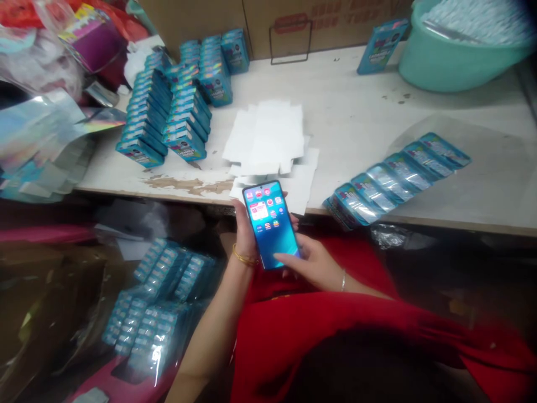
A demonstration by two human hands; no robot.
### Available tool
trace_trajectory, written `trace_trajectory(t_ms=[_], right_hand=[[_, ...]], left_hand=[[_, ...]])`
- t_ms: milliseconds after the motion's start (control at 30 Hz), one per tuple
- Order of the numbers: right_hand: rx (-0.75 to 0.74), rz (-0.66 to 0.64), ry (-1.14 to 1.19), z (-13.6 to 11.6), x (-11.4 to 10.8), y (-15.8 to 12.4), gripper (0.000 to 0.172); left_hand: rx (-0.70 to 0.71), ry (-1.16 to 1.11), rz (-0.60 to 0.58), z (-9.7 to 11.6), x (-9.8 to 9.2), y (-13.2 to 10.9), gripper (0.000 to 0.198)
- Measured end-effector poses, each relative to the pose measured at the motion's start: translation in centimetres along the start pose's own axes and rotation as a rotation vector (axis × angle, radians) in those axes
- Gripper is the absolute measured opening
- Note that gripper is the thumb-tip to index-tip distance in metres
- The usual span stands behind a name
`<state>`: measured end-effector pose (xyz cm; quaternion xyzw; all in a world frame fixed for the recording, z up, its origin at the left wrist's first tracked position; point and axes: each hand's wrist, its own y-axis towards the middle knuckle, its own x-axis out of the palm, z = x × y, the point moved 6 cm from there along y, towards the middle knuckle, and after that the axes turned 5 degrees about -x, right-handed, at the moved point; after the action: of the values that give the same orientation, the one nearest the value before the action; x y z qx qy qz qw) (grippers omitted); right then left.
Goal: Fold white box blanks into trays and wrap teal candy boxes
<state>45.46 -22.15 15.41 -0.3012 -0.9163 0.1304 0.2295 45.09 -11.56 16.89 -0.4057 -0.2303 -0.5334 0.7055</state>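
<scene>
A smartphone [269, 223] with a lit blue home screen is held upright over my lap, just below the table's front edge. My left hand [244, 232] wraps round its left side and back, a gold bangle on that wrist. My right hand [309, 263] supports the phone's lower right corner, and its thumb rests on the bottom of the screen. Behind the phone, on the table [356, 112], lies a pile of flat white card blanks [268, 137].
Rows of small blue boxes [172, 115] stand at the table's left. A fanned row of wrapped blue packs [396, 176] lies at the right front. A teal tub [453, 56] sits far right. More wrapped blue packs [155, 305] are stacked below left.
</scene>
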Motion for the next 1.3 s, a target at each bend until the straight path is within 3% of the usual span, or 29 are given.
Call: trace_trajectory(t_ms=[133, 233, 300, 400, 467, 533, 633, 867, 1167, 1300], right_hand=[[-0.037, -0.055, -0.006, -0.4, 0.0, 0.0, 0.043], [-0.188, -0.015, -0.180, -1.5, -1.1, 0.0, 0.031], [-0.362, 0.115, -0.412, -2.8, -2.4, -0.3, 0.027], [-0.776, 0.266, -0.737, -5.5, -2.9, -1.9, 0.019], [-1.007, 0.223, -0.852, -6.5, -2.1, -3.0, 0.013], [-1.109, 0.133, -0.904, -6.7, -1.4, -3.6, 0.010], [-1.157, 0.065, -0.944, -6.6, -0.9, -4.1, 0.010], [-1.260, 0.033, -1.023, -6.3, -0.1, -4.6, 0.028], [-1.225, 0.088, -1.080, -6.3, -0.1, -4.2, 0.012], [-1.239, 0.076, -1.095, -6.1, 0.0, -4.2, 0.013]], left_hand=[[-0.028, -0.005, -0.005, 0.0, 0.2, -0.2, 0.105], [-0.021, 0.003, 0.010, 0.1, 0.1, -0.3, 0.104], [-0.003, 0.016, 0.004, 0.1, 0.1, -0.3, 0.104], [0.015, 0.031, 0.002, 0.1, 0.0, -0.2, 0.102], [0.018, 0.020, 0.018, 0.1, 0.0, -0.1, 0.101], [0.026, 0.000, 0.038, 0.1, 0.0, -0.1, 0.101], [0.034, -0.029, 0.052, 0.2, 0.1, -0.1, 0.099], [0.025, -0.023, 0.047, 0.3, -0.1, -0.2, 0.099], [0.020, -0.010, 0.008, 0.0, -0.1, 0.0, 0.102], [0.017, -0.040, -0.020, 0.0, -0.1, 0.1, 0.101]])
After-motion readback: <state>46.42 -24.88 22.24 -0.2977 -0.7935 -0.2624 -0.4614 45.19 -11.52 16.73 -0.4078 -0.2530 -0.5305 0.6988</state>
